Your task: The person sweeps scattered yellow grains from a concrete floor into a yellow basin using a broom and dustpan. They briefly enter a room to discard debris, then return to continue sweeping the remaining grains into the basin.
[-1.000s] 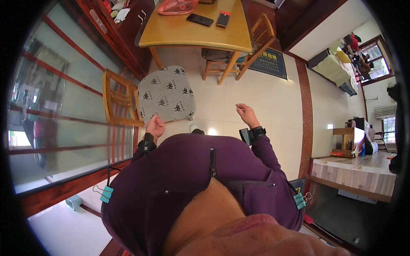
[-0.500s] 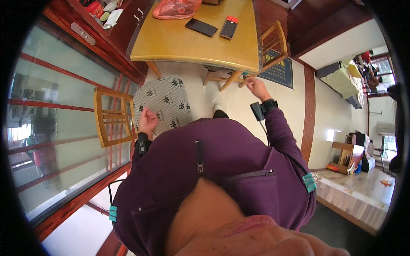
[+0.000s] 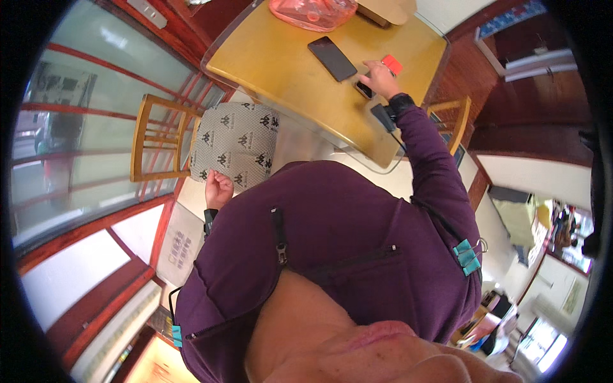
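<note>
On the yellow table (image 3: 281, 70), my right hand (image 3: 381, 81) lies across a small dark phone (image 3: 364, 90), its fingers bent over the edges and hiding the phone's middle. A red piece (image 3: 391, 64) shows at the phone's far end, just beyond my fingers. To the left of it lies a larger black phone (image 3: 332, 58), apart from my hand. My left hand (image 3: 219, 189) hangs low by the near edge of a patterned chair seat (image 3: 236, 137), its fingers curled in with nothing visible in them.
A translucent red plastic bag (image 3: 313, 13) and a brown cardboard piece (image 3: 389, 9) lie at the table's far side. Wooden chairs stand left (image 3: 143, 137) and right (image 3: 461, 124) of the table. Glass panels with red frames (image 3: 89, 147) line the left.
My right hand has gone from below the table's near edge up onto the small phone. The view has turned and come closer to the table. My left hand stays low by the chair.
</note>
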Demonstrator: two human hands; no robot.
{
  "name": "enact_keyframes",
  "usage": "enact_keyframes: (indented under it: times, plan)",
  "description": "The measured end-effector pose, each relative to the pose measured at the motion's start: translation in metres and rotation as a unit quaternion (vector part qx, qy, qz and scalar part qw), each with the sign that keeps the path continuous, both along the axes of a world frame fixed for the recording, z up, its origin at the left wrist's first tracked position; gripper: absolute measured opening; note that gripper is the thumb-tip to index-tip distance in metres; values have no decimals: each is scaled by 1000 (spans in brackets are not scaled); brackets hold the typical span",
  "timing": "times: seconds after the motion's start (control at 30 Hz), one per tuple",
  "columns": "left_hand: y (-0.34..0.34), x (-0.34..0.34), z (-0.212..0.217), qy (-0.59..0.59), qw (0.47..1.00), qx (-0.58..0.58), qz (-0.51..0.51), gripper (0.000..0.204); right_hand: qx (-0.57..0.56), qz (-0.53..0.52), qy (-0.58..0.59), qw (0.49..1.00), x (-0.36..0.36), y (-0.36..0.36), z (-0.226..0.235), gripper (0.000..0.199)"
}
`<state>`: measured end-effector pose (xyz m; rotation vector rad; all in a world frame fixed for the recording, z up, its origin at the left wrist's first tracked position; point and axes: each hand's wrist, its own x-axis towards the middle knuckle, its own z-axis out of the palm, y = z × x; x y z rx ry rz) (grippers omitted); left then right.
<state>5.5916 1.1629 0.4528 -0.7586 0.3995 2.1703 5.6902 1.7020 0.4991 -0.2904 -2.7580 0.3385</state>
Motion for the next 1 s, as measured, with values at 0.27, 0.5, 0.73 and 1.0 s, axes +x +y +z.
enact_keyframes:
  times: [0.27,0.5,0.73,1.0]
  plan:
    - [-14,63,13,30,987,-84,137,22,-82,-209,-198,954,-99,-28,-30,75]
    - [-20,86,13,-8,981,-88,170,23,-116,-254,-256,926,-128,-23,-23,77]
    - [-6,85,25,8,979,-76,187,22,-46,-190,-300,934,-138,-14,-42,77]
    - [-11,90,22,-3,975,-81,206,25,-113,-281,-264,916,-137,-17,-46,81]
